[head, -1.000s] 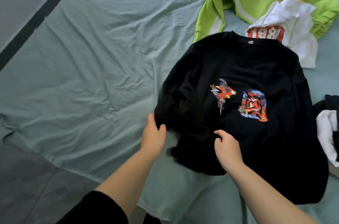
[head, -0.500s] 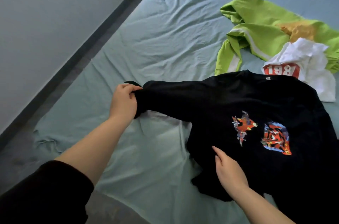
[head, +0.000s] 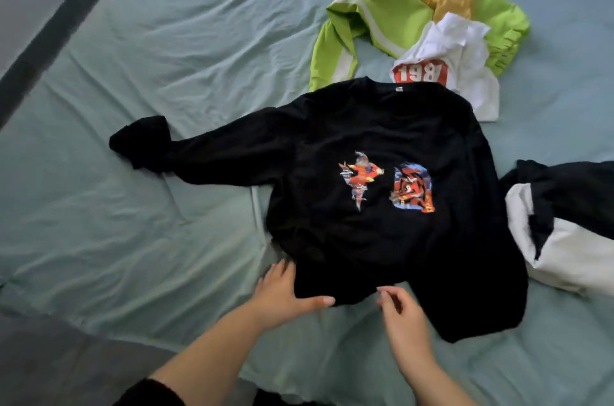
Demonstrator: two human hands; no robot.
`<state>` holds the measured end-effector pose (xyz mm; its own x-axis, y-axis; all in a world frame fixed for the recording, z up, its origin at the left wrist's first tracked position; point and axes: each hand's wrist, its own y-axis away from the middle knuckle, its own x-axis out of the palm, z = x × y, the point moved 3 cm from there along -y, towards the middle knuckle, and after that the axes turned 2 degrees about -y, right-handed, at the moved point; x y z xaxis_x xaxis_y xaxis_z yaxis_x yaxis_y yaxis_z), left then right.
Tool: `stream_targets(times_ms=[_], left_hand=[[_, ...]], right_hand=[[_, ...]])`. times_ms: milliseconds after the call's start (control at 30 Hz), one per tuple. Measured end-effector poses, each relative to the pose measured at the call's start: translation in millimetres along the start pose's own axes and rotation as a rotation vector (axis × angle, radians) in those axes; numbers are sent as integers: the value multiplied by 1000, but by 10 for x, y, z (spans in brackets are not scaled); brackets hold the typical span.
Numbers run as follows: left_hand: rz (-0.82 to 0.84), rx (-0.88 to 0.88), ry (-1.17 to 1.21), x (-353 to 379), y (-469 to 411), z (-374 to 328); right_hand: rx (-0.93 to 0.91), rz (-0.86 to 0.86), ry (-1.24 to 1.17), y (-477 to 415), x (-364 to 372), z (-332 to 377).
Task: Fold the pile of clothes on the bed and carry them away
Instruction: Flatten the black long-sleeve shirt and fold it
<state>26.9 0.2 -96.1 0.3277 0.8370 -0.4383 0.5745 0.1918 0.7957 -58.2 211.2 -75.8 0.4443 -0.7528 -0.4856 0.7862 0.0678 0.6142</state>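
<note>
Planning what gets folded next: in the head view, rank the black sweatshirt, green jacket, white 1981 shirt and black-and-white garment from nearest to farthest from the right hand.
1. black sweatshirt, just ahead of the right hand
2. black-and-white garment, off to the right
3. white 1981 shirt, past the sweatshirt's neckline
4. green jacket, farthest back

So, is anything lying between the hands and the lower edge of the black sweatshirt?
Nothing visible. The left hand touches the hem of the black sweatshirt; the right hand hovers just beside that hem, over the bedsheet.
</note>
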Motion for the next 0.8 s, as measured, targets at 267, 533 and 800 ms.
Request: stream_targets(times_ms=[267, 533, 800], left_hand=[[-529, -29, 139, 324, -201, -431], [-379, -104, 1034, 6, 192, -373], [66, -451, 1202, 101, 548, -198]], right_hand=[[545, 106, -516, -447, 11, -392], [633, 128, -1066, -601, 104, -230], [603, 209, -1379, -789, 80, 83]])
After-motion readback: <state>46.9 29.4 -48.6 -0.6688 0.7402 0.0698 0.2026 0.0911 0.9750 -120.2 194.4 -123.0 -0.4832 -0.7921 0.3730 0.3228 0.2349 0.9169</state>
